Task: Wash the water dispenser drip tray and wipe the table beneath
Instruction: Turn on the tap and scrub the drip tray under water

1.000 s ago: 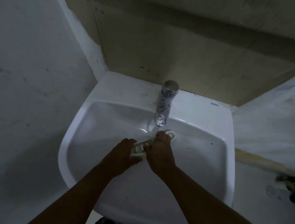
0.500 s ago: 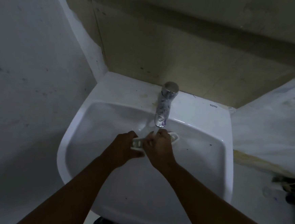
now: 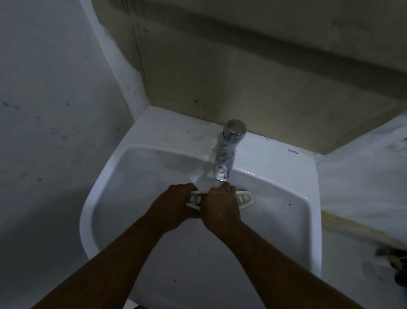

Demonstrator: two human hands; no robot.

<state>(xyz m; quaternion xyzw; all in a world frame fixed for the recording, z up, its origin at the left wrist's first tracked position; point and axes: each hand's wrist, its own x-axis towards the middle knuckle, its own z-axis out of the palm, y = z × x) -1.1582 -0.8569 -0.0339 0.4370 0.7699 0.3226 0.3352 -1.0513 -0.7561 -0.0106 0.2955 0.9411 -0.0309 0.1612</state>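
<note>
A white slotted drip tray lies across the basin of a white sink, just under the chrome tap. My left hand grips the tray's left end. My right hand is closed over its middle, fingertips right below the spout. Only the tray's two ends show; the middle is hidden by my right hand. Whether water is running is hard to tell in the dim light.
Grey wall on the left, beige panel behind the sink. A pale ledge runs along the right, with a few dim, blurred items lower at the right edge.
Both hands and the tray have shifted up toward the tap. The tray has levelled out, and its right end now shows more beyond my right hand.
</note>
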